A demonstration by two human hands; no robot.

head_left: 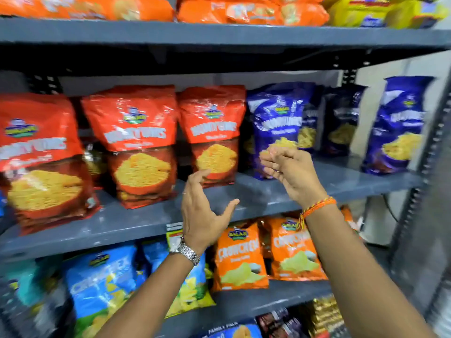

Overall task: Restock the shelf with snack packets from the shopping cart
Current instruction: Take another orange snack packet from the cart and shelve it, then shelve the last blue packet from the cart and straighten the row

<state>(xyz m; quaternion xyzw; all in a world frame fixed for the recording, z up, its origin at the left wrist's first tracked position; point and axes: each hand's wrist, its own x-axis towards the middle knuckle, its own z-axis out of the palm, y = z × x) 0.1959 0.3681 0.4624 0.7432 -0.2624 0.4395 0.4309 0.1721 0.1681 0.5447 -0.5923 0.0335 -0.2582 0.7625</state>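
Observation:
Three red snack packets stand upright on the grey middle shelf (136, 223); the rightmost red packet (212, 123) is next to a dark blue snack packet (275, 118). My left hand (202, 211) is spread open just below and in front of the rightmost red packet, its fingertips at the packet's lower edge. My right hand (288, 172) hovers in front of the blue packet's lower half, fingers loosely curled, with nothing seen in it. The shopping cart is out of view.
More blue packets (400, 125) stand further right on the same shelf. Orange and yellow packs fill the top shelf (219, 32). Light blue (102, 281) and orange chip bags (240, 257) sit on the shelf below. A perforated upright post (429, 154) closes the right side.

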